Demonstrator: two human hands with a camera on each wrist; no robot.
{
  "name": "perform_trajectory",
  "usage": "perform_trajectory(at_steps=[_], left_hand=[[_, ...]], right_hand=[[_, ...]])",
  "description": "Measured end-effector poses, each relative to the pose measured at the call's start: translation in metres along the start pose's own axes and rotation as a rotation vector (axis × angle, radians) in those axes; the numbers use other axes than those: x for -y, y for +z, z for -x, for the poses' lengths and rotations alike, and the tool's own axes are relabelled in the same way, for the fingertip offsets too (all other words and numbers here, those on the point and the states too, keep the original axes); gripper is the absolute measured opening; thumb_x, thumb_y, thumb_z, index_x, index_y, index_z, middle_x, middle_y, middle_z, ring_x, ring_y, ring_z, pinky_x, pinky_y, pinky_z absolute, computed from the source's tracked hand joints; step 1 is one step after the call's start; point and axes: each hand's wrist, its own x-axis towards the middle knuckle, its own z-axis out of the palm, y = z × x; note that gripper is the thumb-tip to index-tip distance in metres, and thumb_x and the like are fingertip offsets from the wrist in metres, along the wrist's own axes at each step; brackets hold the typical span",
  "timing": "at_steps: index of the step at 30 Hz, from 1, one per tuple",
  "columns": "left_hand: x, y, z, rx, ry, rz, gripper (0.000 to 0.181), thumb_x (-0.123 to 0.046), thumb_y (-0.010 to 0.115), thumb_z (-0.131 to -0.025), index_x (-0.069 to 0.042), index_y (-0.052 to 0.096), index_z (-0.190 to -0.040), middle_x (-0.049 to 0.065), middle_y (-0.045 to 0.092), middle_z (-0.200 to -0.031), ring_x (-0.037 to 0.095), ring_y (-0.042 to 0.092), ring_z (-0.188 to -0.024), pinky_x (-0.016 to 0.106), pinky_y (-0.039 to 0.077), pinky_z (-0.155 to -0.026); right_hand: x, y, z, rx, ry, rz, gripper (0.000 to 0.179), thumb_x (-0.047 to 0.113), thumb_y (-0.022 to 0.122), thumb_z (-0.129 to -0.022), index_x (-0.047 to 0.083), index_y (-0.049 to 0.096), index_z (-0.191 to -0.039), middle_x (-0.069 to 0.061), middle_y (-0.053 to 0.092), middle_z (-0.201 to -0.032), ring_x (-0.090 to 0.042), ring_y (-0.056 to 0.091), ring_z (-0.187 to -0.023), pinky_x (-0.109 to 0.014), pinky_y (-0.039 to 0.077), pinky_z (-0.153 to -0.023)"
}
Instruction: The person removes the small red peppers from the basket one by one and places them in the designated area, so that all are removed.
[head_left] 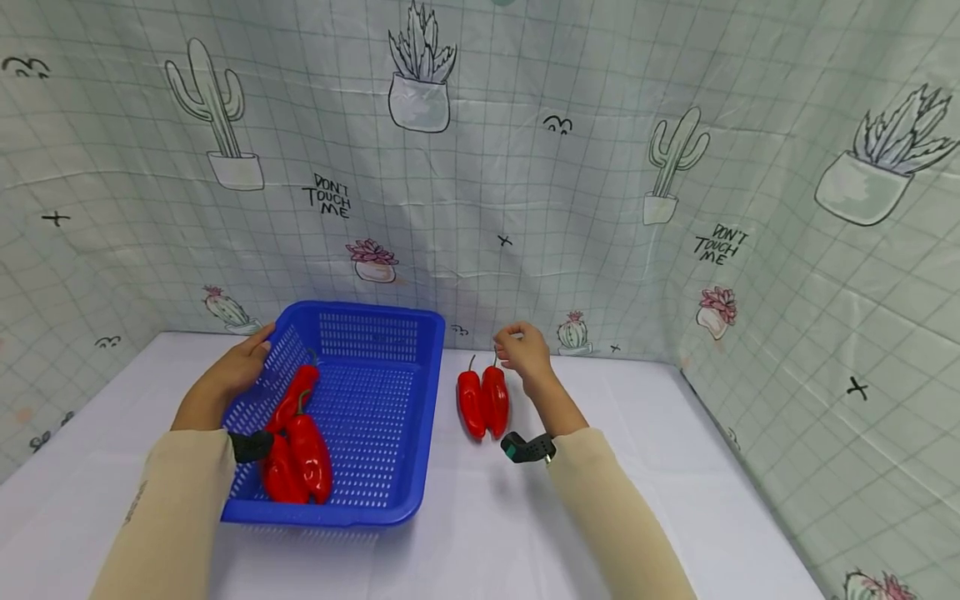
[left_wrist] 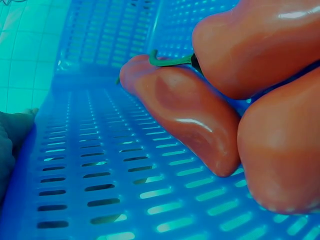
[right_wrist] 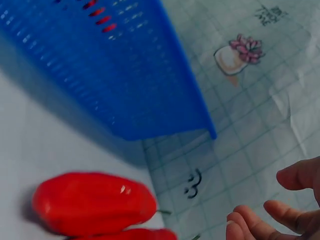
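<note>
My left hand touches the left rim of a blue plastic basket, its fingers stretched along the outside. Inside, against the basket's left side, lie three glossy red peppers with green stems, one farther back and a larger one in front. My right hand hovers at the stem end of two red peppers lying side by side on the table, a left one and a right one. In the right wrist view its fingertips are apart, with nothing between them.
A white-covered table bears the basket and the loose peppers. Behind and to the right hangs a checked curtain printed with cacti and potted plants. The basket's right wall stands left of the loose peppers.
</note>
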Motion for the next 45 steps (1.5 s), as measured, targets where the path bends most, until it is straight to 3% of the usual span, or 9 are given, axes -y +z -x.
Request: perform_trajectory(at_steps=[5, 8, 16, 26, 33, 36, 41, 45], left_hand=[[0.003, -0.001, 0.002, -0.006, 0.005, 0.024, 0.052, -0.02, 0.01, -0.108, -0.002, -0.01, -0.153, 0.042, 0.0, -0.153, 0.062, 0.021, -0.136, 0.07, 0.023, -0.109], [0.004, 0.0, 0.002, -0.008, 0.018, 0.03, 0.052, -0.018, 0.012, -0.108, 0.0, -0.008, -0.153, 0.041, -0.002, -0.154, 0.061, 0.012, -0.14, 0.07, 0.017, -0.112], [-0.004, -0.003, -0.001, -0.029, 0.03, -0.049, 0.053, -0.02, 0.013, -0.108, -0.001, -0.004, -0.154, 0.041, 0.002, -0.153, 0.061, 0.008, -0.14, 0.071, 0.011, -0.112], [-0.006, -0.005, -0.005, -0.039, 0.016, -0.096, 0.052, -0.018, 0.014, -0.108, 0.001, -0.003, -0.154, 0.042, 0.005, -0.153, 0.063, 0.013, -0.138, 0.071, 0.014, -0.111], [-0.004, -0.003, -0.005, -0.048, 0.022, -0.082, 0.052, -0.018, 0.014, -0.108, 0.002, -0.002, -0.154, 0.042, 0.005, -0.152, 0.063, 0.011, -0.139, 0.071, 0.012, -0.112], [-0.003, -0.001, -0.006, -0.044, 0.028, -0.055, 0.052, -0.017, 0.014, -0.108, 0.002, -0.002, -0.154, 0.042, 0.005, -0.153, 0.062, 0.012, -0.139, 0.071, 0.015, -0.112], [-0.004, -0.001, -0.004, -0.033, 0.022, -0.019, 0.052, -0.017, 0.014, -0.108, 0.0, -0.004, -0.154, 0.041, 0.004, -0.154, 0.062, 0.017, -0.138, 0.071, 0.02, -0.11], [-0.005, -0.001, -0.001, -0.042, 0.028, -0.033, 0.052, -0.016, 0.014, -0.108, 0.001, -0.003, -0.154, 0.041, 0.004, -0.154, 0.062, 0.015, -0.139, 0.07, 0.017, -0.112]], right_hand=[[0.019, 0.015, 0.0, 0.04, -0.024, -0.026, 0.026, 0.017, 0.057, -0.096, 0.002, 0.058, -0.116, -0.023, 0.068, -0.112, -0.021, 0.068, -0.085, -0.039, 0.058, -0.084], [0.029, 0.024, 0.001, 0.07, -0.032, -0.027, 0.025, 0.017, 0.057, -0.096, 0.002, 0.06, -0.115, -0.022, 0.068, -0.112, -0.018, 0.067, -0.081, -0.034, 0.059, -0.079], [0.05, 0.039, -0.002, 0.101, -0.055, -0.028, 0.022, 0.015, 0.058, -0.095, 0.002, 0.061, -0.113, -0.021, 0.069, -0.107, -0.012, 0.063, -0.073, -0.044, 0.057, -0.088], [0.065, 0.062, 0.002, 0.153, -0.081, -0.056, 0.023, 0.012, 0.056, -0.095, -0.002, 0.059, -0.114, -0.03, 0.065, -0.114, -0.04, 0.068, -0.099, -0.04, 0.058, -0.085], [0.077, 0.084, 0.007, 0.175, -0.105, -0.083, 0.023, 0.01, 0.058, -0.095, -0.003, 0.059, -0.114, -0.026, 0.066, -0.107, -0.022, 0.068, -0.079, -0.043, 0.058, -0.087], [0.079, 0.089, 0.01, 0.185, -0.118, -0.068, 0.022, 0.011, 0.058, -0.095, -0.002, 0.06, -0.112, -0.02, 0.068, -0.101, -0.019, 0.068, -0.078, -0.041, 0.058, -0.086], [0.079, 0.099, 0.015, 0.189, -0.129, -0.064, 0.016, 0.011, 0.059, -0.095, -0.001, 0.062, -0.105, -0.017, 0.069, -0.094, -0.02, 0.069, -0.08, -0.034, 0.06, -0.08], [0.078, 0.109, 0.014, 0.235, -0.085, -0.132, 0.022, 0.012, 0.059, -0.096, -0.004, 0.059, -0.111, -0.024, 0.068, -0.104, -0.032, 0.07, -0.092, -0.036, 0.059, -0.083]])
